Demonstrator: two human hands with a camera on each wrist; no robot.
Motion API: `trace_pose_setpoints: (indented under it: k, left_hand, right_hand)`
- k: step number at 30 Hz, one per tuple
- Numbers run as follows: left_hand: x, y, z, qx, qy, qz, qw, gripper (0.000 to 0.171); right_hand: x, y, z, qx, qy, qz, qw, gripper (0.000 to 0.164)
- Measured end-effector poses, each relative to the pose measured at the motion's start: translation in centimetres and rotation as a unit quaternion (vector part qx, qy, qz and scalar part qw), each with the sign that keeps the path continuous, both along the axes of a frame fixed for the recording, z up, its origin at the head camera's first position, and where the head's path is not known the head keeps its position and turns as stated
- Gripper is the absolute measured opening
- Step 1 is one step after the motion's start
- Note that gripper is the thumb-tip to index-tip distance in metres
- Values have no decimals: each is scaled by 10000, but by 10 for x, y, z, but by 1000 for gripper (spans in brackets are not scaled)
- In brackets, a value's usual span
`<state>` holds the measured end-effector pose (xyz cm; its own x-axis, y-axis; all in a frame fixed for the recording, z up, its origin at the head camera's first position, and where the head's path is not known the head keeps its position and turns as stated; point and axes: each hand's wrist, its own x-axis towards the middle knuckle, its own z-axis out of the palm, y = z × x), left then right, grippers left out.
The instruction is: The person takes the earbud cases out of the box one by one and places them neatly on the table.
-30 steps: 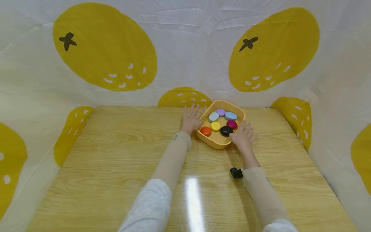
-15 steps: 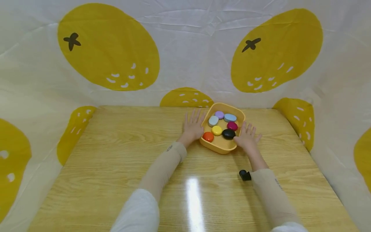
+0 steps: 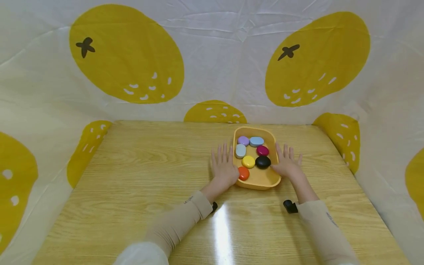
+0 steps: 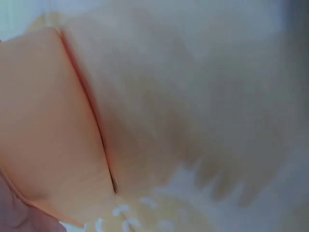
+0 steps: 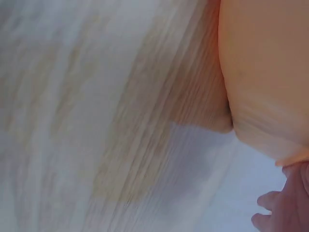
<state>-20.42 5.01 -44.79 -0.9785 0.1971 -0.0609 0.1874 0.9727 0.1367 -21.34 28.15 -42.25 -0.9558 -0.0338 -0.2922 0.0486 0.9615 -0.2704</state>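
A yellow-orange tray (image 3: 258, 184) lies on the table between both hands in the head view. Inside are smooth pebble-like pieces: orange (image 3: 244, 173), yellow (image 3: 248, 162), black (image 3: 263, 162), magenta (image 3: 262, 150), pale grey (image 3: 240, 151), lilac (image 3: 243, 141) and blue (image 3: 256, 141). My left hand (image 3: 224, 169) lies along the tray's left side, fingers straight and spread, thumb side at the rim beside the orange piece. Against the right side rests my right hand (image 3: 288, 164), fingers also spread, thumb near the black piece. Both wrist views show the tray's outer wall (image 4: 53, 121) close up.
The wooden table (image 3: 149, 165) reaches back to a white cloth (image 3: 225, 66) printed with large yellow fruit, which also hangs at both sides. Black wrist cameras (image 3: 290, 207) protrude from the sleeve cuffs, low over the table. A bright reflection crosses the table's front.
Both hands and the tray have come nearer to me, away from the back cloth. The tray has turned so its sides stand straighter, and the pieces inside moved with it.
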Motion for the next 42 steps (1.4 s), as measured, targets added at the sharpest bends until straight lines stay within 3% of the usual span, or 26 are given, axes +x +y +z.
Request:
trace_pose_setpoints:
  k: [11,19,26,36,42]
  left_hand:
    - [53,4,-6,485,212,149,9985,67]
    - [70,5,-4,662,37,72,9978,70]
    - [68,3,-3,714,45,23,9974,73]
    - [37,1,-1,759,-139,6,9970,76]
    - [30,2,0,697,-200,88,9973,77]
  right_hand:
    - [23,6,-2,84,257,520,9983,85]
    - [33,7,-1,143,287,592,9977,86]
    - [33,7,-1,110,261,573,9980,87]
    - [34,8,3,-355,150,628,9973,89]
    - [34,11,-7,-373,428,569,9968,87]
